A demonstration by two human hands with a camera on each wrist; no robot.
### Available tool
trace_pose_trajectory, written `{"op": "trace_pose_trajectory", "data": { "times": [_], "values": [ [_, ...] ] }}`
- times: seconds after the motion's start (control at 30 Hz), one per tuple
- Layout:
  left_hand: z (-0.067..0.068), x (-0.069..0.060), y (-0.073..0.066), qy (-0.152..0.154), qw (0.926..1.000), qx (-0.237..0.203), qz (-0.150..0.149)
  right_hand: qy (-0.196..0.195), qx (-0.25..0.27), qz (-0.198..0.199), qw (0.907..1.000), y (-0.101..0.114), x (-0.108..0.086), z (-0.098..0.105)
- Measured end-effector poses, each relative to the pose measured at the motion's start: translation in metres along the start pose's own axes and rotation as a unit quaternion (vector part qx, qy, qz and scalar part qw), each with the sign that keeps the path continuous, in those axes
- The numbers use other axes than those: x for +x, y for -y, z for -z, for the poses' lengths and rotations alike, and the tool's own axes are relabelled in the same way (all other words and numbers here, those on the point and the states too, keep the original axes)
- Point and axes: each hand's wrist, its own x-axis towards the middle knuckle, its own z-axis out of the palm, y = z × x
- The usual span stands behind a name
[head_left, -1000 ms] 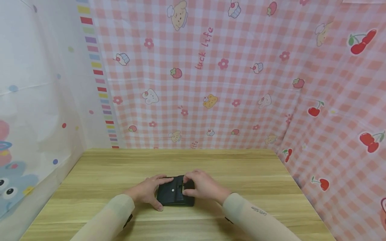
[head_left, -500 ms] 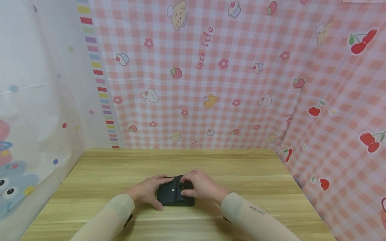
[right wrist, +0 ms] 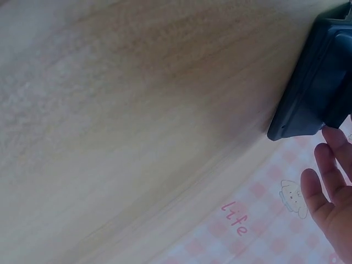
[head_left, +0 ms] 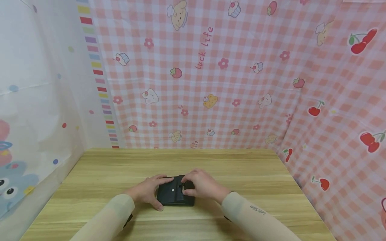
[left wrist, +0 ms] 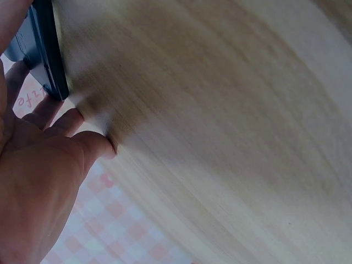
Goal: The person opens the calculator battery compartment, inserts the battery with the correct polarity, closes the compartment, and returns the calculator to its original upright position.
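Note:
A black wallet [head_left: 166, 194] with a small silver snap lies flat on the wooden table. My left hand [head_left: 146, 191] holds its left end, the thumb at the near edge and the index finger along the far side. Over the right part of the wallet, my right hand [head_left: 201, 186] pinches a thin card-like piece [head_left: 183, 189] with a pale edge between thumb and index finger. Most of that piece is hidden. The left wrist view shows the fingertips against the wallet's edge [left wrist: 52, 60]. In the right wrist view, the wallet's dark corner [right wrist: 300, 99] is close to the fingers.
The wooden table [head_left: 229, 164] extends around both hands. Behind it hangs a pink checked cloth [head_left: 193, 83]; a similar checked cloth is at the right, and a white printed cloth [head_left: 36, 100] is at the left.
The right hand shifts slightly left across the wallet with its pinched piece, then slightly back right. The left hand and the wallet stay in place.

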Motion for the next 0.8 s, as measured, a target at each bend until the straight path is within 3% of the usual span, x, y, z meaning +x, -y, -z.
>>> {"op": "trace_pose_trajectory", "data": {
  "times": [0.33, 0.8],
  "values": [
    [0.0, 0.0014, 0.0012, -0.001, 1.0, -0.004, -0.001, 0.002, -0.002, 0.011, 0.9999, 0.0006, 0.0042, -0.0021],
    [-0.0006, -0.0004, 0.0011, 0.001, 1.0, -0.01, -0.001, 0.03, 0.002, -0.017, 0.9994, 0.0081, 0.0078, -0.0003]
  ]
}}
